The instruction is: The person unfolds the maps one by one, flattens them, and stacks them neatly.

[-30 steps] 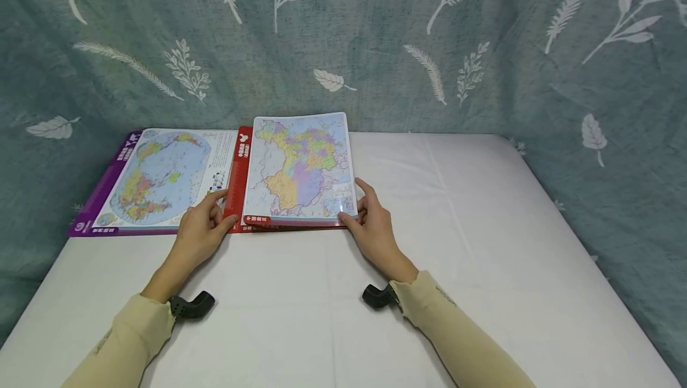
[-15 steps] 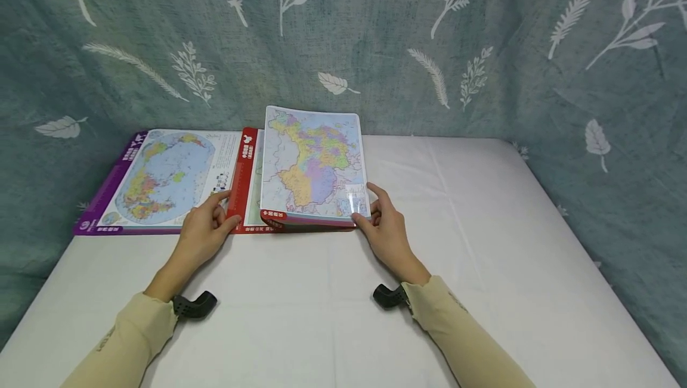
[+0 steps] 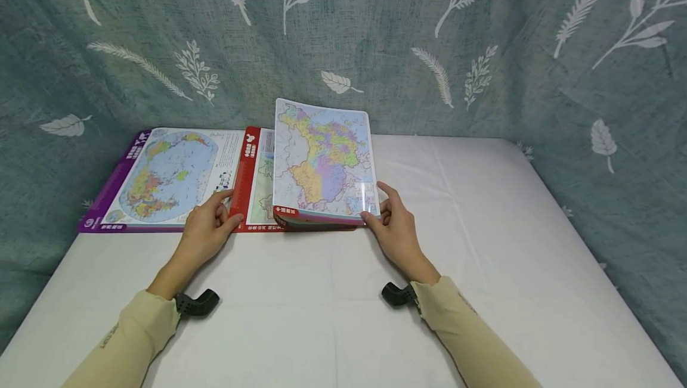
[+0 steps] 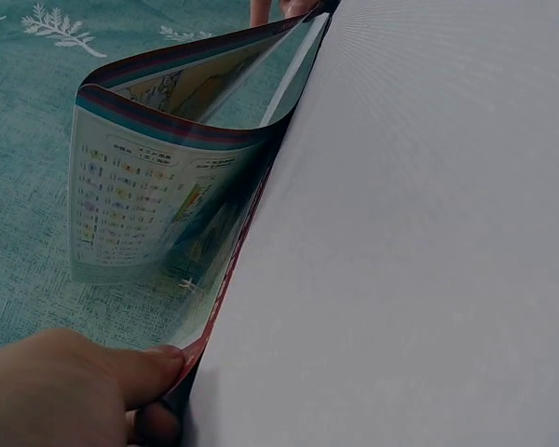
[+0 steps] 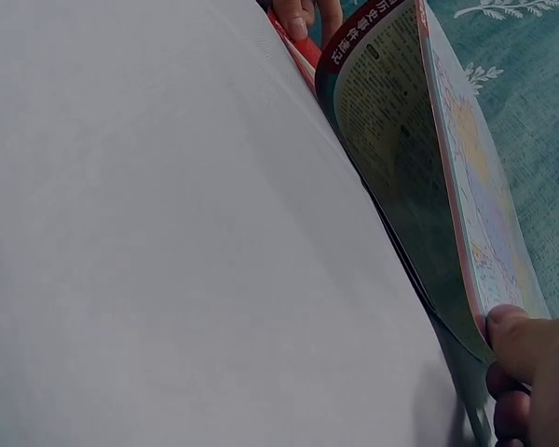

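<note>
A folding map with a red left border (image 3: 247,173) lies at the back middle of the table in the head view. Its upper panel (image 3: 324,161), a coloured political map, is lifted and curves up off a greenish panel (image 3: 261,197). My left hand (image 3: 206,227) pinches the red border's near corner, its thumb on top in the left wrist view. Between thumb and fingers, my right hand (image 3: 399,233) holds the lifted panel's near right corner. The left wrist view shows the bent fold (image 4: 154,177) from its near edge. Most of the lower panels is hidden.
A purple-bordered world map (image 3: 166,176) lies flat at the left, against the red border. A white cloth (image 3: 300,304) covers the table. Behind and at the sides hangs a green curtain (image 3: 376,30) with white leaf prints. A dark wrist camera (image 3: 198,303) sits on each wrist.
My right hand has drawn the upper panel to the right and up, uncovering more of the greenish panel under it. My left hand keeps its grip at the red border.
</note>
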Tool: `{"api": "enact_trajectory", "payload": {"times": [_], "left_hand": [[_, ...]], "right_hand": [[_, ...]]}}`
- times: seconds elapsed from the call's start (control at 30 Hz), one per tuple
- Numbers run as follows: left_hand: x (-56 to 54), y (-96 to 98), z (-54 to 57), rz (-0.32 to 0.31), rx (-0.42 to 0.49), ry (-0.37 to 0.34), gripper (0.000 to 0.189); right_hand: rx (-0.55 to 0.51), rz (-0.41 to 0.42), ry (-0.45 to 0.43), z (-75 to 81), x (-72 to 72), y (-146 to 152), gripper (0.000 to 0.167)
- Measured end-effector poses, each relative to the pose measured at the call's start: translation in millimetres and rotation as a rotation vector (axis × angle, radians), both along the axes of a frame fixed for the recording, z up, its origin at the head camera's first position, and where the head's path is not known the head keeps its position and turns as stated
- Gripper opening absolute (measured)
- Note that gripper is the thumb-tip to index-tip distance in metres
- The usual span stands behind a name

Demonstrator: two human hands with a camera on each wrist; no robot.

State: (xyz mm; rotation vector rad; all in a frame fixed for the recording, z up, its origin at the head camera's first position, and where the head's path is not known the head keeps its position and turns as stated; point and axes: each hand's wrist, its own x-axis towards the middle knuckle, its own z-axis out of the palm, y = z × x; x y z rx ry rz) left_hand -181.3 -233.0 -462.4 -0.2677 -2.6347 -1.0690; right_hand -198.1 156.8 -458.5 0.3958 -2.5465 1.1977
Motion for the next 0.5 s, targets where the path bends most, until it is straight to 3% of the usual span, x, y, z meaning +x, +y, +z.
{"api": "enact_trajectory", "payload": {"times": [0.5], "left_hand": [[-1.1, -0.6, -0.5, -0.011, 0.009, 0.023, 0.049]], "right_hand": [[-0.022, -0.030, -0.062, -0.2, -0.9, 8.4, 0.075]]}}
